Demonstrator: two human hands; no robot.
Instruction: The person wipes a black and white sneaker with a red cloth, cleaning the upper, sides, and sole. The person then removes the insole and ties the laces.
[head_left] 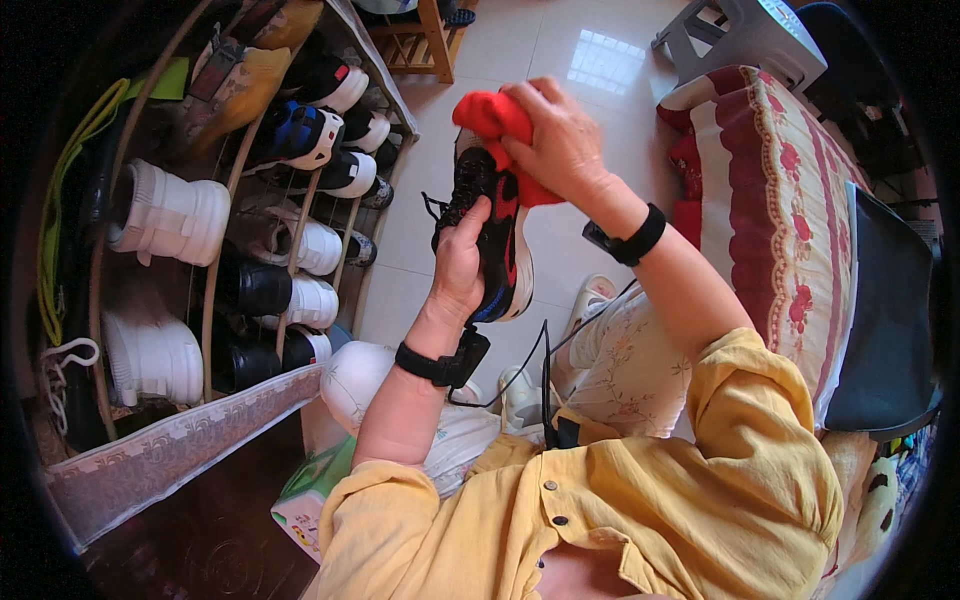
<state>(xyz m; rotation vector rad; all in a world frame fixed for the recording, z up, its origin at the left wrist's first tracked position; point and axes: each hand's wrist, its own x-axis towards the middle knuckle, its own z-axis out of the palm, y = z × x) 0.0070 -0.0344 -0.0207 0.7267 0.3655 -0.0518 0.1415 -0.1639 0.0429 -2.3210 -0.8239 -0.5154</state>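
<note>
A black sneaker (496, 235) with red and blue patches and a pale sole is held up in front of me, its toe pointing away. My left hand (461, 258) grips it around the heel and opening, the thumb lying along the dark laces. Bunched over the toe is a red cloth (495, 115), which my right hand (556, 140) presses against the shoe with bent fingers. Part of the cloth hangs down along the sneaker's right side. The toe itself is mostly covered.
At left stands a shoe rack (230, 200) with several sneakers, including a white shoe (170, 215). A patterned fabric cover (780, 220) drapes furniture at right. A grey plastic stool (745, 45) stands far right. A thin black cable (547, 380) hangs near my legs.
</note>
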